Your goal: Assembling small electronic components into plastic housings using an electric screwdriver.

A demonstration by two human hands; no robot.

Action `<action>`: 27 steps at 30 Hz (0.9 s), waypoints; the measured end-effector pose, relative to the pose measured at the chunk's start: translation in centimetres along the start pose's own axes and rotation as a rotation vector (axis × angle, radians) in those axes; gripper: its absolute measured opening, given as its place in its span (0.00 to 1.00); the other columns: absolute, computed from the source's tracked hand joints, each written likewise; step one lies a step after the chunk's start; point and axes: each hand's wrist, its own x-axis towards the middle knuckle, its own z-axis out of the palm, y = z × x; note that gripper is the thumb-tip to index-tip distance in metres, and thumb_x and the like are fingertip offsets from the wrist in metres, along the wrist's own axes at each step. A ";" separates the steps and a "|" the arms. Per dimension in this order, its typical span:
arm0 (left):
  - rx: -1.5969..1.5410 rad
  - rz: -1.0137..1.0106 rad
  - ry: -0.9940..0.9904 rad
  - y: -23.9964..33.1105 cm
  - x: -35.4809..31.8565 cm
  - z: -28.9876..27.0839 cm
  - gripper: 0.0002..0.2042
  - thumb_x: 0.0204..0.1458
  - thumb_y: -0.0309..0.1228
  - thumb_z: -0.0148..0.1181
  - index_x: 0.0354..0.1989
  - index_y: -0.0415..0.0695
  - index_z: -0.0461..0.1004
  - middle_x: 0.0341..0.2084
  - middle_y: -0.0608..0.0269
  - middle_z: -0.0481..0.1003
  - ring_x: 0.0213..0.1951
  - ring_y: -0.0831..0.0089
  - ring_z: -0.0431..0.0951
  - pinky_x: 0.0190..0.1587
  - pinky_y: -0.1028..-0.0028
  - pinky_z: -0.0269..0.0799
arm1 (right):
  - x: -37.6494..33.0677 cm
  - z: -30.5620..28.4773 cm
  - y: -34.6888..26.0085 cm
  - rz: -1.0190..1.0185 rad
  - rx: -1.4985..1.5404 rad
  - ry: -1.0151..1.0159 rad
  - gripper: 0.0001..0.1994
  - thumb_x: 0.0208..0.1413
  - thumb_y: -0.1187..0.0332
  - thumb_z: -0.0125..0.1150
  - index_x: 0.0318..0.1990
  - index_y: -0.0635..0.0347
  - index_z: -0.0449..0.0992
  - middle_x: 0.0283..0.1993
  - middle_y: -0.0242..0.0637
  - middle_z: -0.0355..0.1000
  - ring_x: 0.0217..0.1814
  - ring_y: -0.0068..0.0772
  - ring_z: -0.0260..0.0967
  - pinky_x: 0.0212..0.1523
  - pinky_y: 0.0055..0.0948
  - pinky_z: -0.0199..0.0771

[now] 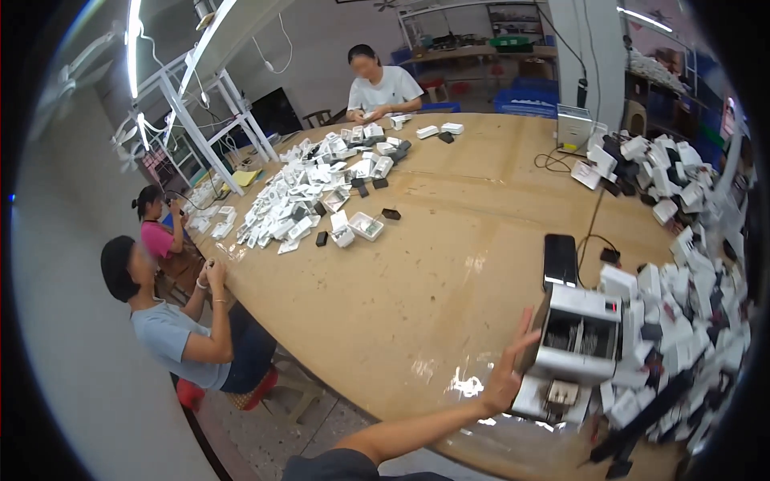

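My left hand (513, 365) reaches in from the lower edge with its fingers spread, resting flat against the left side of a white box-shaped machine (581, 333). The machine stands on the large wooden table (449, 256) and has dark slots in its top. A black phone (559, 258) lies flat just behind it. To the right of the machine, a heap of small white boxes and dark parts (690, 321) crowds up against it. My right hand is out of the picture.
Another spread of small white boxes (309, 196) covers the table's far left. A person in a white shirt (381, 84) sits at the far end. Two more sit at the left edge, one in grey-blue (172, 329) and one in pink (156, 232). A cable (595, 212) runs to a white unit (573, 127).
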 end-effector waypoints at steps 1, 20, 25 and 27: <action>-0.007 -0.004 0.007 -0.2 -0.2 -0.2 0.34 0.66 0.56 0.36 0.71 0.40 0.53 0.74 0.35 0.36 0.75 0.45 0.35 0.73 0.52 0.31 | 1.1 -0.2 -0.9 0.000 -0.010 -0.008 0.17 0.67 0.61 0.50 0.56 0.62 0.74 0.48 0.42 0.79 0.47 0.38 0.76 0.47 0.33 0.75; 0.894 0.342 0.429 13.7 -14.4 -2.8 0.13 0.61 0.39 0.50 0.36 0.41 0.65 0.30 0.55 0.70 0.27 0.66 0.67 0.33 0.63 0.66 | -8.5 -18.0 11.0 -0.112 -0.198 0.095 0.13 0.65 0.67 0.53 0.51 0.62 0.78 0.44 0.43 0.79 0.38 0.40 0.76 0.39 0.33 0.77; 1.400 -1.173 -0.370 21.1 -36.7 -7.2 0.17 0.63 0.43 0.51 0.51 0.44 0.75 0.40 0.51 0.79 0.36 0.58 0.80 0.36 0.64 0.77 | -6.2 -20.1 10.3 -0.142 -0.066 0.314 0.13 0.62 0.68 0.55 0.48 0.68 0.76 0.41 0.43 0.77 0.39 0.39 0.74 0.41 0.34 0.76; 1.332 -1.174 -0.358 21.5 -37.0 -9.4 0.17 0.64 0.42 0.51 0.50 0.44 0.75 0.40 0.52 0.79 0.36 0.59 0.80 0.36 0.64 0.77 | -5.3 -18.6 7.5 -0.094 -0.010 0.323 0.17 0.63 0.65 0.55 0.54 0.65 0.75 0.47 0.46 0.77 0.47 0.40 0.74 0.50 0.37 0.73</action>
